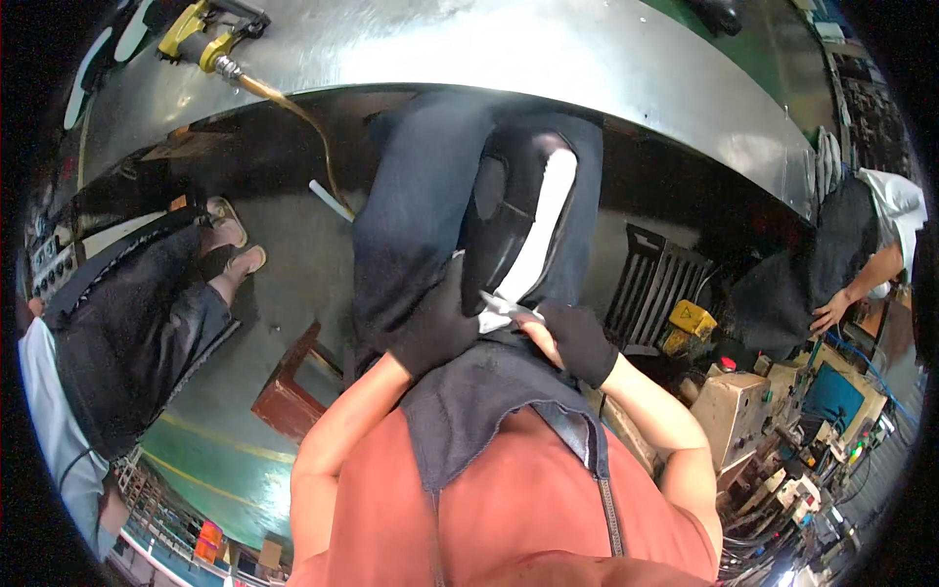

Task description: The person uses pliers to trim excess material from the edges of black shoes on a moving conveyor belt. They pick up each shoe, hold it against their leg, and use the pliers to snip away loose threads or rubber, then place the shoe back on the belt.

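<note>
A black boot or shoe (509, 220) lies lengthwise on my lap, its rounded end pointing away from me. Along its right side runs a long white strip (544, 227), wide and smooth. My left hand (442, 318), in a black glove, is closed around the near end of the boot. In a black glove with bare fingertips, my right hand (577, 338) is closed on a small pale, pointed metal tool (501, 305). The tool's tip touches or lies very close to the near end of the white strip; its exact kind is unclear.
Ahead stands a metal bench (469, 49) with a yellow-and-black air tool (210, 39) and hose on it. People are at left (127, 323) and right (841, 245). Machinery (734, 411) stands at the right, near a dark slatted crate (650, 284). A brown wooden stool (298, 386) is at left.
</note>
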### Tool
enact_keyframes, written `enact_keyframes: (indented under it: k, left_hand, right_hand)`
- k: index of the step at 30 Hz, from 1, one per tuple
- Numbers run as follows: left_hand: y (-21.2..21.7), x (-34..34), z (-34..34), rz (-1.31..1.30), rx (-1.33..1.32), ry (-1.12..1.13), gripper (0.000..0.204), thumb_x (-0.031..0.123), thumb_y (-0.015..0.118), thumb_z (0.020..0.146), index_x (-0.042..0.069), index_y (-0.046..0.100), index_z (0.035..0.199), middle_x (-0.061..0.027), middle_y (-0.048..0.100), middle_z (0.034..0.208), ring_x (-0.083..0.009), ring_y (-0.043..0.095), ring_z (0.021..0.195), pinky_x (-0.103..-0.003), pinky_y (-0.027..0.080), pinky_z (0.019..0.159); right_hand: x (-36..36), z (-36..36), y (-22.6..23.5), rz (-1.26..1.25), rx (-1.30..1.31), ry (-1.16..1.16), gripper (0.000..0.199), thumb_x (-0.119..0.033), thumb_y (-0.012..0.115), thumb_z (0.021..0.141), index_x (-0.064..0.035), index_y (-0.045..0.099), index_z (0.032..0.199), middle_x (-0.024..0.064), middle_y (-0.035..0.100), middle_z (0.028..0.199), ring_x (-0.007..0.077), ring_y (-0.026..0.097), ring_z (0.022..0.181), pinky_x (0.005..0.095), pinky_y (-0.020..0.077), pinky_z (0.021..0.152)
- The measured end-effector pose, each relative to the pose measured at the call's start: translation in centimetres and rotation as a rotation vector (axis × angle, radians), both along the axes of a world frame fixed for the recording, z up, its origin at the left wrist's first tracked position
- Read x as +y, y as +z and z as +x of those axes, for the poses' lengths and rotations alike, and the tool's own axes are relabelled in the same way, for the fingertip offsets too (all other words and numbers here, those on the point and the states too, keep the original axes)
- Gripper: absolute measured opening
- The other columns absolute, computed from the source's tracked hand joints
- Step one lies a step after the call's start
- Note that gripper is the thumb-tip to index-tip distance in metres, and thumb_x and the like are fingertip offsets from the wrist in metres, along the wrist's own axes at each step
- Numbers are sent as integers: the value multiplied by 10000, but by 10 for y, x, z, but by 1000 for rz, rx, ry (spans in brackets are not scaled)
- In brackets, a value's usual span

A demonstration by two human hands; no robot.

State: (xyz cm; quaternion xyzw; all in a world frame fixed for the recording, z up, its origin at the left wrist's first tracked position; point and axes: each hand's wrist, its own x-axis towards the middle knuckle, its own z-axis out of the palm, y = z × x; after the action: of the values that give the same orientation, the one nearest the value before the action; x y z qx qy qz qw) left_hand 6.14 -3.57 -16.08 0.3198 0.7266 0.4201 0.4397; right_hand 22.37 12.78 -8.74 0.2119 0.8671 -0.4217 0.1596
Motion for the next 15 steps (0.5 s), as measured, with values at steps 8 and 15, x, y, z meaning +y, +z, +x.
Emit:
enact_keyframes:
  k: [8,15]
  left_hand:
    - [151,16,-90,213,-108,263,653,216,845,686,4,532,1218,-158,597,1177,-258,591,1104,-378,488,910]
    - [35,87,-21,205,234,67,609,189,682,819,-23,451,1341,-255,490,1352,-343,504,1242,-400,396,1026]
  right_hand:
    - [0,72,37,-228,7,-296,211,-169,502,930,-15,584,811,111,543,658,251,533,593,364,427,584]
    - [7,51,50,-393,26,-551,350,-324,482,991,-8,589,888,65,550,680,173,507,622,329,440,608]
